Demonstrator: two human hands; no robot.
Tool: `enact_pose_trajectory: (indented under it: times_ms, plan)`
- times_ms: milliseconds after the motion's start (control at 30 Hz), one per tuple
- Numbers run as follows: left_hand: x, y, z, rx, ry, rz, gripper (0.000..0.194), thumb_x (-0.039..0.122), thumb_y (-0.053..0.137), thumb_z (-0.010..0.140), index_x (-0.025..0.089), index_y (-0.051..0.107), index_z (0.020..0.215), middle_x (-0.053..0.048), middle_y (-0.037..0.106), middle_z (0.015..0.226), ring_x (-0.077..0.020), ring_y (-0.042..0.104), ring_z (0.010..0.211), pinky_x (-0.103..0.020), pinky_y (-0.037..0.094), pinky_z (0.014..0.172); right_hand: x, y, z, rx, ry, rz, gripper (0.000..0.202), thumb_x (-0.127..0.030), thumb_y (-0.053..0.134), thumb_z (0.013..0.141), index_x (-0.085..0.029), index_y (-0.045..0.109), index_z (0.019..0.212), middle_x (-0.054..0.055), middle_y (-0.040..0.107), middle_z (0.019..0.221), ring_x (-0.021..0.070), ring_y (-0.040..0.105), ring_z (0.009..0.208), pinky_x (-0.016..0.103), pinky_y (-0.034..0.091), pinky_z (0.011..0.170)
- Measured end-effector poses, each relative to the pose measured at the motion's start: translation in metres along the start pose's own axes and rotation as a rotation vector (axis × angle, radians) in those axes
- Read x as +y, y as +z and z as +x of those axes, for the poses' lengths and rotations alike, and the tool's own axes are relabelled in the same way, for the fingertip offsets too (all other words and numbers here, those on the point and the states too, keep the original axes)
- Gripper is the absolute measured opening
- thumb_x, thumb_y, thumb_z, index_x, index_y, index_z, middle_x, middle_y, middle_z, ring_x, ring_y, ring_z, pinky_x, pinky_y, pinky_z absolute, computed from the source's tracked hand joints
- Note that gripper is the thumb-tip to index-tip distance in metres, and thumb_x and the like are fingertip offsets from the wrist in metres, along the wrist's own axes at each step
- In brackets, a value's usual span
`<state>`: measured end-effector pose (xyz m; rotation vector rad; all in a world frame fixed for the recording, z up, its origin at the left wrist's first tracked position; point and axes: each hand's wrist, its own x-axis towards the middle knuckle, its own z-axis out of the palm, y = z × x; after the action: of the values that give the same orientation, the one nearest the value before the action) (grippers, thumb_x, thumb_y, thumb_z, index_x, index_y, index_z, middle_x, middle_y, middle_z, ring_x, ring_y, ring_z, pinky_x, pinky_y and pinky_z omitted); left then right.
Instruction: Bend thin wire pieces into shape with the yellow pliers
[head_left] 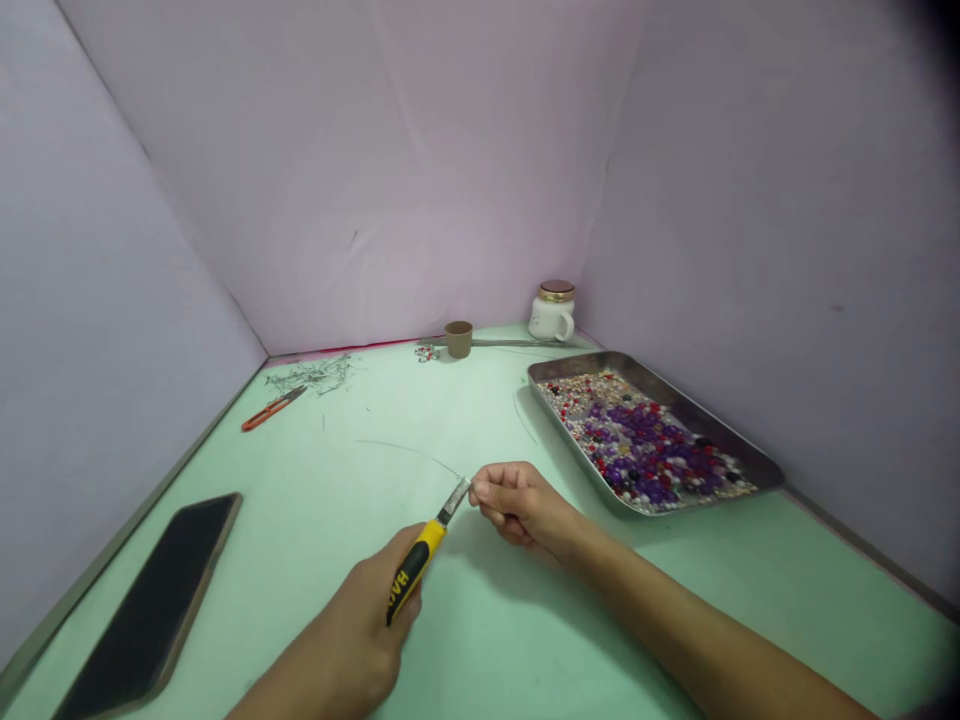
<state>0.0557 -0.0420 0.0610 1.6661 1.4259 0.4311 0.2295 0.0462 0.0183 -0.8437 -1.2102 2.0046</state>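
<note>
My left hand [360,610] is wrapped around a yellow-and-black handled tool [418,570] with a short metal end. Whether that end is a blade or a pair of jaws I cannot make out. The tool's tip almost meets my right hand [521,505], whose thumb and forefinger are pinched together. A thin dark wire [412,450] curves in from the left over the tabletop to where the tip and the fingertips come together. Its end is hidden there, seemingly between my right fingers. Any small piece in the pinch is too small to name.
To the right lies a metal tray [551,425] of purple, red, white and black beads. Behind are a small brown cup [458,340], a few beads [427,353] and a lidded white mug [551,317]. Leftward are wire scraps [315,374], orange-handled snips [274,408] and a phone [154,600].
</note>
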Motion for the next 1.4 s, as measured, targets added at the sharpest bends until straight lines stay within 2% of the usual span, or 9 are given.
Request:
enact_pose_trajectory:
  times_ms: [333, 500, 633, 800, 933, 1000, 1200, 1300, 1400]
  plan:
    - [-0.03, 0.022, 0.008, 0.195, -0.21, 0.649, 0.077, -0.005, 0.036, 0.064, 0.025, 0.019, 0.133, -0.009, 0.052, 0.096, -0.0207, 0.054, 0.07, -0.025, 0.037, 0.057, 0.003, 0.002, 0.005, 0.174, 0.028, -0.167, 0.015, -0.028, 0.059, 0.062, -0.013, 0.055, 0.061, -0.009, 0.038, 0.039, 0.0016, 0.023, 0.031, 0.018, 0.013, 0.032]
    - [-0.013, 0.006, 0.002, 0.076, 0.021, 0.189, 0.044, 0.008, 0.037, 0.078, 0.024, 0.037, 0.118, -0.004, 0.054, 0.092, -0.018, 0.051, 0.083, -0.025, 0.039, 0.074, 0.011, -0.001, 0.008, 0.09, -0.077, -0.148, 0.021, -0.033, 0.061, 0.064, -0.013, 0.057, 0.066, -0.008, 0.041, 0.042, 0.0019, 0.027, 0.033, 0.018, 0.017, 0.034]
    - [-0.011, -0.005, -0.001, -0.063, 0.035, -0.134, 0.004, 0.017, 0.043, 0.079, 0.02, 0.045, 0.08, 0.005, 0.047, 0.064, -0.0094, 0.041, 0.055, -0.019, 0.037, 0.054, 0.012, -0.001, 0.007, 0.04, -0.187, -0.146, 0.024, -0.036, 0.061, 0.067, -0.012, 0.057, 0.068, -0.008, 0.041, 0.043, 0.0026, 0.03, 0.035, 0.018, 0.02, 0.035]
    - [-0.026, -0.002, 0.0, -0.262, 0.047, -0.476, 0.015, 0.032, 0.047, 0.077, 0.019, 0.042, 0.078, 0.005, 0.044, 0.058, -0.0075, 0.038, 0.044, -0.019, 0.034, 0.041, 0.008, -0.001, 0.001, 0.014, -0.212, -0.13, 0.026, -0.038, 0.061, 0.068, -0.013, 0.056, 0.065, -0.008, 0.039, 0.04, 0.0022, 0.028, 0.032, 0.018, 0.019, 0.034]
    - [-0.019, -0.005, 0.001, -0.12, 0.046, -0.236, 0.005, 0.02, 0.044, 0.077, 0.02, 0.047, 0.082, 0.002, 0.052, 0.066, -0.0106, 0.046, 0.054, -0.021, 0.041, 0.054, 0.005, 0.001, 0.002, 0.105, -0.143, -0.202, 0.022, -0.034, 0.062, 0.064, -0.013, 0.055, 0.062, -0.008, 0.041, 0.038, 0.0023, 0.028, 0.03, 0.018, 0.019, 0.033]
    - [-0.015, -0.003, 0.002, 0.012, 0.045, 0.002, 0.025, 0.011, 0.04, 0.077, 0.022, 0.048, 0.098, -0.002, 0.057, 0.087, -0.0162, 0.052, 0.077, -0.025, 0.042, 0.071, 0.005, 0.003, 0.004, 0.165, -0.085, -0.248, 0.018, -0.03, 0.062, 0.062, -0.014, 0.054, 0.06, -0.008, 0.042, 0.038, 0.0023, 0.028, 0.03, 0.018, 0.019, 0.032]
    - [-0.027, 0.014, 0.007, 0.196, -0.17, 0.597, 0.077, -0.005, 0.037, 0.063, 0.023, 0.019, 0.133, -0.01, 0.051, 0.099, -0.0238, 0.053, 0.082, -0.031, 0.04, 0.067, 0.007, 0.004, 0.007, 0.235, -0.002, -0.286, 0.013, -0.026, 0.058, 0.063, -0.015, 0.052, 0.059, -0.008, 0.042, 0.039, 0.002, 0.027, 0.03, 0.017, 0.018, 0.031]
    - [-0.018, 0.009, 0.005, 0.168, -0.117, 0.408, 0.064, -0.002, 0.037, 0.067, 0.022, 0.03, 0.126, -0.008, 0.052, 0.096, -0.021, 0.052, 0.083, -0.029, 0.04, 0.071, 0.008, 0.003, 0.007, 0.208, -0.038, -0.279, 0.015, -0.029, 0.058, 0.064, -0.015, 0.053, 0.061, -0.008, 0.042, 0.041, 0.0023, 0.028, 0.032, 0.017, 0.02, 0.032]
    - [-0.007, -0.002, 0.001, 0.005, 0.011, -0.001, 0.019, 0.013, 0.039, 0.078, 0.019, 0.048, 0.094, 0.0, 0.053, 0.076, -0.0145, 0.049, 0.068, -0.024, 0.04, 0.063, 0.008, 0.003, 0.006, 0.167, -0.13, -0.273, 0.019, -0.033, 0.058, 0.066, -0.014, 0.054, 0.063, -0.007, 0.042, 0.044, 0.0033, 0.032, 0.035, 0.018, 0.024, 0.035]
